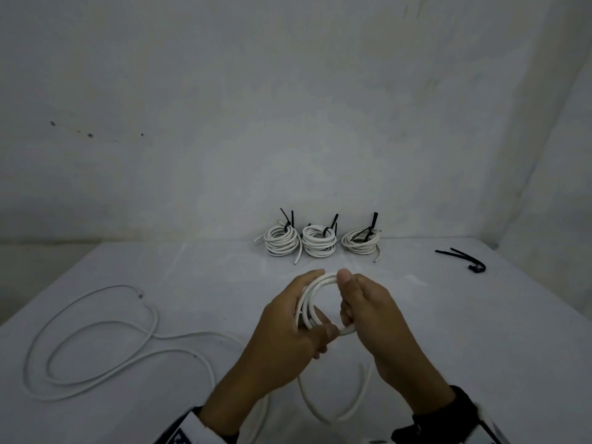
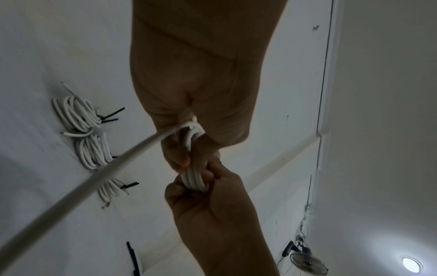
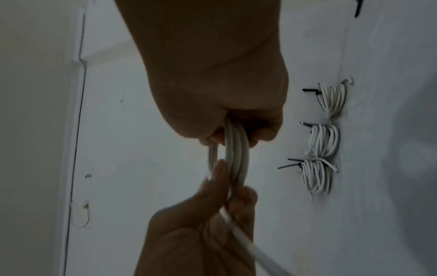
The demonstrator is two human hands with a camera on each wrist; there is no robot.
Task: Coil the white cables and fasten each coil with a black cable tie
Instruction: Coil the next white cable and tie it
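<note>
Both hands, left [image 1: 288,322] and right [image 1: 368,312], grip clenched, hold a round coil [image 1: 315,293] of smooth white cable.

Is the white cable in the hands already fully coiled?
No. The coil has a few turns; the remaining cable lies loose on the table.

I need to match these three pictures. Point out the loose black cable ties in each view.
Head: loose black cable ties on table, far right.
Left wrist: bottom edge, left of centre.
Right wrist: top right corner.
Shared landmark: the three tied coils.
</note>
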